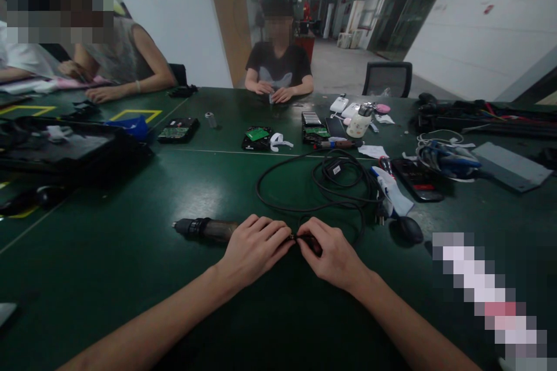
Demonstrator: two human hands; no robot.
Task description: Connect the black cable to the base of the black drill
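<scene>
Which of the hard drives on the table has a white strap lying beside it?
The middle hard drive, white strap against its right edge; the left drive and right drive have none.

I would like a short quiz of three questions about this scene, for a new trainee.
1. True or false: the left hand lies on the dark tool.
2. What colour is the table? A red, B green, C white.
3. Fill the gap: just beyond the right hand, a black ____ lies in loops.

Key: 1 true. 2 B. 3 cable.
</scene>
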